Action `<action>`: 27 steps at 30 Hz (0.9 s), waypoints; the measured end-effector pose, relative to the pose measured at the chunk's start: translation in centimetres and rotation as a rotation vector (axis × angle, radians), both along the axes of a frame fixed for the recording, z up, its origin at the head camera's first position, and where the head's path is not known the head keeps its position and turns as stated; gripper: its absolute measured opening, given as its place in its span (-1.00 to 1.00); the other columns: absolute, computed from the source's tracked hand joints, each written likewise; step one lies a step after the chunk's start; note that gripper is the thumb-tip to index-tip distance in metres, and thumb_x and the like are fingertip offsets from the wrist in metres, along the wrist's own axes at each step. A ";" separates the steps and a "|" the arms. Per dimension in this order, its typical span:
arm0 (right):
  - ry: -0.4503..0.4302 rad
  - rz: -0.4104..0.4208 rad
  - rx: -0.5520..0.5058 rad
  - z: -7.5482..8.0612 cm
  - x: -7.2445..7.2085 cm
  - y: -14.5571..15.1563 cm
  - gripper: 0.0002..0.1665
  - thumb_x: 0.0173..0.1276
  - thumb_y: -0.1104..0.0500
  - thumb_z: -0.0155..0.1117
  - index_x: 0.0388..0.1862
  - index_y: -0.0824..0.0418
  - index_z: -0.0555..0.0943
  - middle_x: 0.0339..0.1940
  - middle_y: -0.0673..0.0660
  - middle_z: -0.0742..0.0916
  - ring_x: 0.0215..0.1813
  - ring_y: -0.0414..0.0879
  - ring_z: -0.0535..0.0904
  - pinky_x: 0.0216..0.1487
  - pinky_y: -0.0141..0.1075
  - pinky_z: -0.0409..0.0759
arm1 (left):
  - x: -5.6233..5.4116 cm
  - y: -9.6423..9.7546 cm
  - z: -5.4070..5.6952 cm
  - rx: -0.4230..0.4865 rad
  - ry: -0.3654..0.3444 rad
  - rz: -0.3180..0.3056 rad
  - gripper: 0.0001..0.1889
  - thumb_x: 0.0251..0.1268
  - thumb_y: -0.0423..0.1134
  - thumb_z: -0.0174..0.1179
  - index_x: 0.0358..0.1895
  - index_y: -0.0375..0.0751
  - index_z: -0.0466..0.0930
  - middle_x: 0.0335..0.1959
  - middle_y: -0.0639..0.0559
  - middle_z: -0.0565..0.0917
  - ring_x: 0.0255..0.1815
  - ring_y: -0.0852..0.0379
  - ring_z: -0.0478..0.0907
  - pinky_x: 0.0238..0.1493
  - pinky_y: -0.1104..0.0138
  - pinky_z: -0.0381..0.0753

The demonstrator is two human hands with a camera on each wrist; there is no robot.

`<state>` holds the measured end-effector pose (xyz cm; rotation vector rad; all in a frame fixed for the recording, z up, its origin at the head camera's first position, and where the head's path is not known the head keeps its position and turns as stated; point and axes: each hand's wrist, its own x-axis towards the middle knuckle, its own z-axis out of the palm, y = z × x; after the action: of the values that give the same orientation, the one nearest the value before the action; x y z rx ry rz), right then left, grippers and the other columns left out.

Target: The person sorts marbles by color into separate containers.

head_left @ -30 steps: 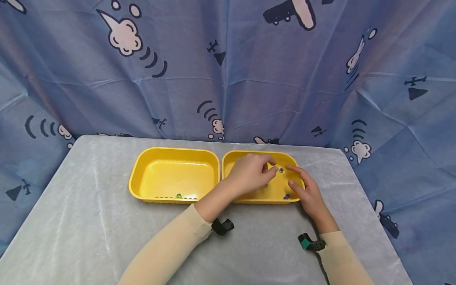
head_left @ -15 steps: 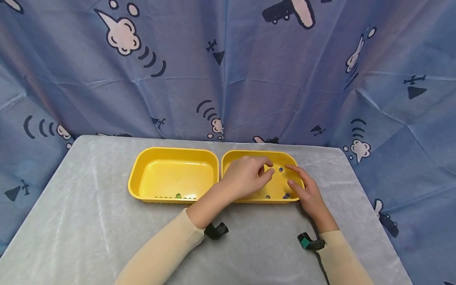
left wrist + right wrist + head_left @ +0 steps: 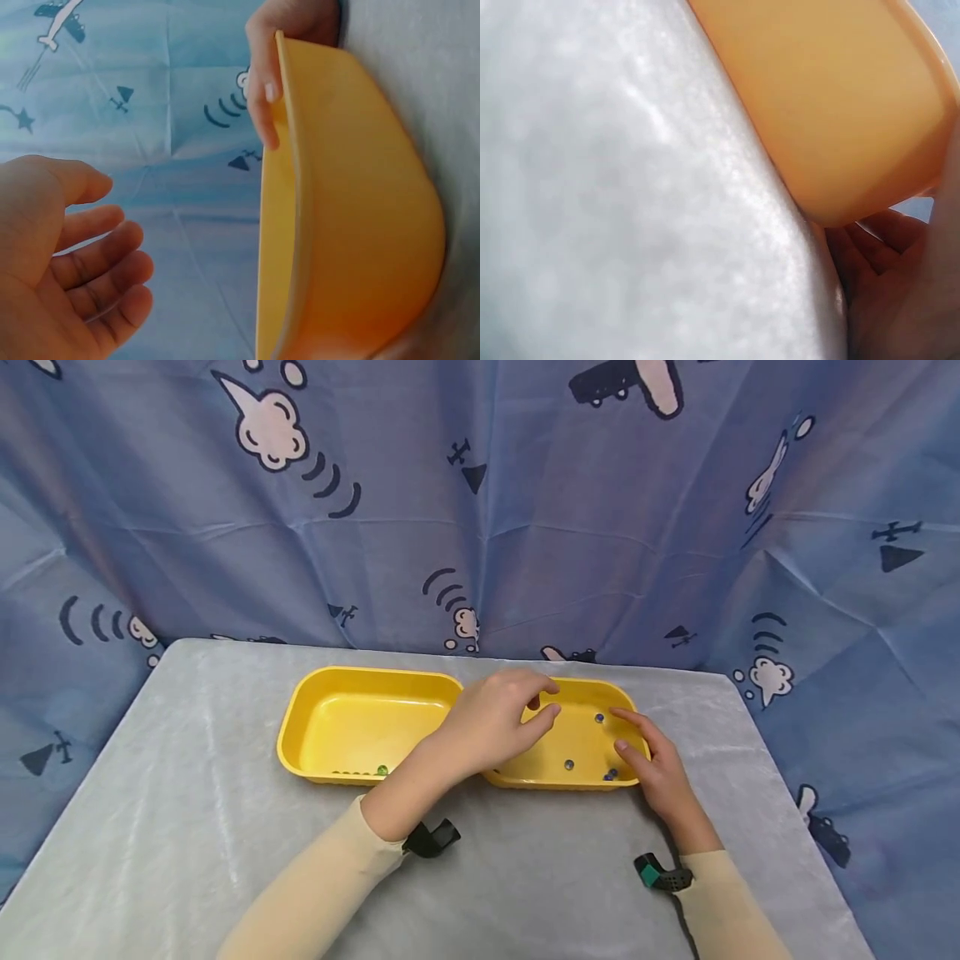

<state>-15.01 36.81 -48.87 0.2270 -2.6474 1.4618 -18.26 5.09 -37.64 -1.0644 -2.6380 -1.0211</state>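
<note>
Above the left part of the right yellow tray (image 3: 525, 782) hovers my left hand (image 3: 487, 722). Its thumb and fingers are loosely bent and apart; the left wrist view shows nothing between them. My right hand (image 3: 663, 772) holds that tray's right end, thumb and forefinger over the rim, other fingers against the outside wall in the right wrist view. Inside lie several small marbles: a blue one (image 3: 599, 718) near the fingertips, a darker one (image 3: 569, 765) near the front, and a blue pair (image 3: 611, 774) at the front right corner.
The left yellow tray (image 3: 330, 673) stands close beside the right one. A green marble (image 3: 382, 770) and a row of others sit along its front wall. A grey cloth (image 3: 165, 793) covers the table, with a patterned blue curtain (image 3: 390, 510) behind.
My left hand has drawn back leftward from the right tray's middle. The darker marble rolled toward the front wall, then slightly back. My right hand stays at the tray's end.
</note>
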 end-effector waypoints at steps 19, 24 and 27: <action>0.043 -0.015 0.008 0.3 1.3 1.3 -0.46 0.68 0.24 0.18 0.58 0.20 0.54 0.56 0.24 0.57 0.53 -0.39 0.35 0.52 -0.53 0.15 | -0.5 -5.1 0.2 -0.041 0.000 0.082 -0.73 0.60 -0.10 0.32 0.18 -0.10 0.78 -0.12 0.04 0.67 -0.08 0.07 0.59 -0.07 0.20 0.65; 0.033 -0.012 0.001 0.2 0.9 0.4 -0.45 0.68 0.22 0.18 0.58 0.20 0.54 0.57 0.24 0.57 0.60 -0.02 0.37 0.61 -0.35 0.17 | -0.6 -8.4 0.1 -0.064 -0.008 0.157 -0.70 0.58 -0.10 0.33 0.18 -0.16 0.78 -0.05 -0.03 0.70 0.00 -0.02 0.61 0.06 0.10 0.67; 0.013 -0.003 0.004 -0.1 0.6 -0.6 -0.44 0.67 0.20 0.19 0.59 0.20 0.53 0.59 0.25 0.55 0.64 0.18 0.32 0.70 -0.04 0.14 | -0.6 -10.8 -0.2 -0.077 -0.045 0.203 -0.66 0.59 -0.09 0.32 0.21 -0.21 0.76 0.06 -0.09 0.71 0.11 -0.10 0.62 0.18 0.00 0.65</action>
<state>-14.39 36.24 -48.94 0.2325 -2.6401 1.4489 -18.86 -5.76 -37.81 -0.7739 -2.7720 -0.9182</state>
